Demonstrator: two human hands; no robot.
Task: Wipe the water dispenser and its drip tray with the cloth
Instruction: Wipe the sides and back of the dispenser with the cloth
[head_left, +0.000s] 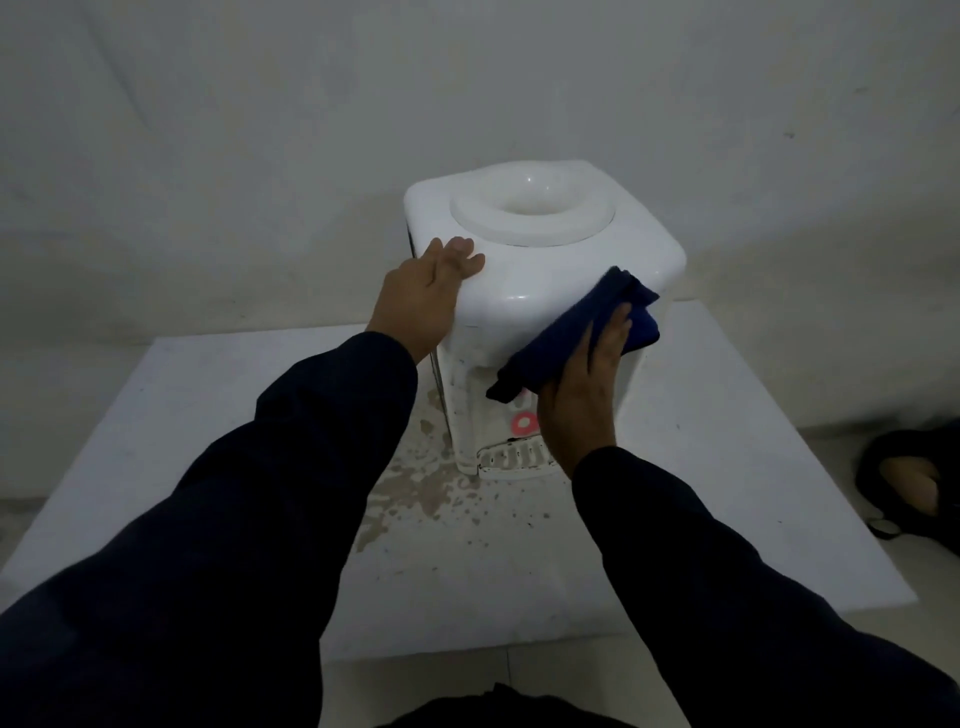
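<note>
Blue cloth (569, 335) under flat right hand (582, 402), flat left hand (426, 301) on dispenser (550, 262)

Plain pale wall (467, 78) behind the fingers (457, 252), dimly lit. White table (208, 415) below them, blotched with brown stains (415, 483). Far right of the fingers, dark unclear object (909, 478) on the pale floor (415, 675).
</note>
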